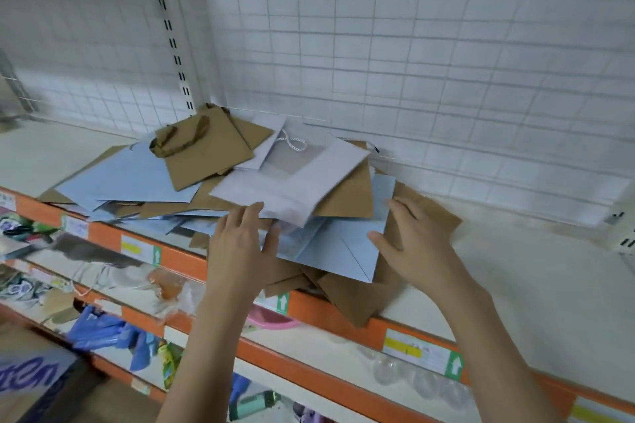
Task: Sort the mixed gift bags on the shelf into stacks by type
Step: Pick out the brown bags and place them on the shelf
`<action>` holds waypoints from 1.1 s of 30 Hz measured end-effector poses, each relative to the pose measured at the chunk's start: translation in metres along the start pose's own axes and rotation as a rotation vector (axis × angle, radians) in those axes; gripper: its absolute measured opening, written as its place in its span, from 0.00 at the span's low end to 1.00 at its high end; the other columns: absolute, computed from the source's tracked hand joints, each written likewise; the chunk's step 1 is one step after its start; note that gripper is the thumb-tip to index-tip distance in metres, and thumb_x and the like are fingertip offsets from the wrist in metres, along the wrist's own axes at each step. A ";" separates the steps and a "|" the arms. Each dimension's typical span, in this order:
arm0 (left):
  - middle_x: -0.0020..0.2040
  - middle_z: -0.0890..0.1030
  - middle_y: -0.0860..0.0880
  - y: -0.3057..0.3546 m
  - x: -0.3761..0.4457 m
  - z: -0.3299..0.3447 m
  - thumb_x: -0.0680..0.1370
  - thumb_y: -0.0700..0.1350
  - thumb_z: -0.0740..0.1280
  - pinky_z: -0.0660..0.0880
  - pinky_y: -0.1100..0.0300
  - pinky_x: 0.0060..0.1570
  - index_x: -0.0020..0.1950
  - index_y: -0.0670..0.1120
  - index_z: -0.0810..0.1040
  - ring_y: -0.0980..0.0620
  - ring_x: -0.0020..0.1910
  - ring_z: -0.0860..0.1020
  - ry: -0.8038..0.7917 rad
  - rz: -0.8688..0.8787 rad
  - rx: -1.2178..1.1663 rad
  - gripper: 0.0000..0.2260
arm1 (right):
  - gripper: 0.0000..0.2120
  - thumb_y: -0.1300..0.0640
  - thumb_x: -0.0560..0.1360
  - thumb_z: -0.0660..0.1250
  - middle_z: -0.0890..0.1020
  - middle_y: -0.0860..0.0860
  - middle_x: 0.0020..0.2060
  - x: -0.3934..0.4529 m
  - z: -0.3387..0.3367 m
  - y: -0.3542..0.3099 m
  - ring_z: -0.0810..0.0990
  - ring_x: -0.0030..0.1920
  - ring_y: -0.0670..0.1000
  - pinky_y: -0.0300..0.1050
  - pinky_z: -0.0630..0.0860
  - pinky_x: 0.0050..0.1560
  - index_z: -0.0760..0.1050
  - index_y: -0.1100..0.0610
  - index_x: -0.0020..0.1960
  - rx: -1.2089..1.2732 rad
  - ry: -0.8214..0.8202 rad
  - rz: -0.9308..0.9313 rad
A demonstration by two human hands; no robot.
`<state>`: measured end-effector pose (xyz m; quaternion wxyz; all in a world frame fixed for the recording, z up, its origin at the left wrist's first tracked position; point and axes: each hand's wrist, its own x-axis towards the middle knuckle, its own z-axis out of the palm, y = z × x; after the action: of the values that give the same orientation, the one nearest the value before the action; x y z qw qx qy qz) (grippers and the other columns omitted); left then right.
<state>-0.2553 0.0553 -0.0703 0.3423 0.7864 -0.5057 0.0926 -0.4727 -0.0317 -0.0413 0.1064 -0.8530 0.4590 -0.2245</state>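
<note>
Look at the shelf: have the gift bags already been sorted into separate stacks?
No, brown, blue and white gift bags lie overlapping in one mixed heap on the shelf.

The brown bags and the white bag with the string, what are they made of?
The brown bags look like matte kraft paper: flat, creased, no shine. The white bag seems smooth paper with a see-through window, probably plastic film. Its handle looks like twisted white cord.

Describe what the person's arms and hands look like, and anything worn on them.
Both forearms are bare as far as the frame shows, with no sleeves in view. The left hand and right hand wear no gloves, and no rings, watch or bracelets are visible.
</note>
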 end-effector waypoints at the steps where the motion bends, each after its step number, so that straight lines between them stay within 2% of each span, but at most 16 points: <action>1: 0.59 0.77 0.40 -0.001 0.006 -0.002 0.75 0.44 0.68 0.70 0.45 0.56 0.64 0.41 0.73 0.37 0.59 0.73 0.014 0.002 -0.005 0.19 | 0.29 0.46 0.77 0.61 0.61 0.51 0.72 0.007 0.002 -0.004 0.63 0.70 0.51 0.41 0.63 0.65 0.58 0.57 0.73 0.002 0.001 -0.011; 3: 0.59 0.77 0.40 -0.011 0.018 -0.006 0.74 0.43 0.69 0.71 0.44 0.56 0.63 0.40 0.74 0.37 0.59 0.73 0.042 0.013 -0.008 0.19 | 0.29 0.46 0.78 0.60 0.63 0.50 0.71 0.020 0.007 -0.012 0.64 0.69 0.50 0.39 0.63 0.63 0.58 0.56 0.74 0.010 0.014 -0.045; 8: 0.55 0.79 0.38 -0.058 0.041 -0.018 0.74 0.43 0.69 0.71 0.43 0.54 0.61 0.39 0.75 0.34 0.54 0.75 0.080 -0.033 0.053 0.17 | 0.28 0.48 0.77 0.61 0.64 0.52 0.71 0.058 0.026 -0.045 0.61 0.71 0.51 0.42 0.61 0.66 0.59 0.59 0.73 0.001 0.025 -0.091; 13: 0.60 0.76 0.37 -0.116 0.078 -0.030 0.75 0.43 0.67 0.67 0.45 0.59 0.63 0.39 0.74 0.34 0.59 0.72 0.085 -0.148 0.041 0.18 | 0.27 0.51 0.76 0.63 0.68 0.56 0.68 0.105 0.058 -0.091 0.66 0.68 0.56 0.44 0.63 0.64 0.63 0.62 0.71 -0.032 0.057 -0.093; 17: 0.61 0.75 0.37 -0.169 0.122 -0.032 0.76 0.46 0.66 0.66 0.46 0.61 0.65 0.40 0.72 0.35 0.61 0.71 0.022 -0.131 0.024 0.20 | 0.24 0.53 0.76 0.64 0.69 0.57 0.66 0.135 0.087 -0.129 0.67 0.66 0.57 0.43 0.63 0.62 0.65 0.62 0.69 -0.025 0.102 -0.039; 20: 0.58 0.77 0.38 -0.201 0.151 -0.036 0.75 0.51 0.66 0.67 0.48 0.57 0.65 0.41 0.72 0.37 0.58 0.72 -0.032 -0.136 -0.014 0.22 | 0.23 0.54 0.76 0.64 0.71 0.57 0.64 0.155 0.108 -0.156 0.68 0.65 0.58 0.44 0.64 0.61 0.67 0.62 0.68 -0.019 0.141 0.017; 23: 0.55 0.77 0.41 -0.212 0.172 -0.036 0.73 0.63 0.62 0.69 0.50 0.54 0.68 0.43 0.68 0.39 0.56 0.72 -0.121 -0.157 -0.052 0.32 | 0.24 0.52 0.76 0.63 0.70 0.55 0.66 0.167 0.124 -0.178 0.66 0.67 0.55 0.43 0.64 0.63 0.65 0.60 0.70 -0.024 0.165 0.064; 25: 0.57 0.76 0.42 -0.208 0.184 -0.032 0.68 0.71 0.56 0.71 0.50 0.54 0.69 0.43 0.65 0.41 0.56 0.73 -0.197 -0.155 -0.062 0.40 | 0.25 0.51 0.77 0.63 0.69 0.54 0.66 0.170 0.129 -0.186 0.65 0.67 0.53 0.42 0.63 0.63 0.64 0.59 0.70 -0.035 0.169 0.103; 27: 0.62 0.73 0.43 -0.199 0.193 -0.026 0.65 0.75 0.55 0.73 0.49 0.54 0.69 0.44 0.63 0.41 0.59 0.72 -0.248 -0.179 -0.068 0.43 | 0.25 0.51 0.77 0.62 0.68 0.53 0.67 0.172 0.131 -0.191 0.64 0.68 0.53 0.41 0.62 0.63 0.64 0.59 0.71 -0.045 0.161 0.139; 30: 0.66 0.68 0.42 -0.188 0.201 -0.019 0.65 0.72 0.63 0.72 0.48 0.54 0.70 0.45 0.59 0.41 0.63 0.69 -0.296 -0.200 -0.065 0.44 | 0.24 0.52 0.76 0.63 0.69 0.54 0.66 0.175 0.132 -0.192 0.66 0.67 0.54 0.42 0.62 0.63 0.65 0.60 0.70 -0.087 0.169 0.167; 33: 0.68 0.65 0.42 -0.188 0.207 -0.016 0.67 0.61 0.72 0.71 0.50 0.54 0.73 0.45 0.54 0.41 0.62 0.70 -0.272 -0.193 -0.271 0.43 | 0.23 0.53 0.76 0.64 0.72 0.56 0.64 0.178 0.130 -0.191 0.69 0.65 0.57 0.46 0.64 0.65 0.68 0.61 0.68 -0.130 0.181 0.176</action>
<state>0.0070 -0.0379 -0.0404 0.3808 0.7832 -0.4775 -0.1167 -0.1847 -0.0762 -0.0302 0.0286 -0.7908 0.5534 -0.2600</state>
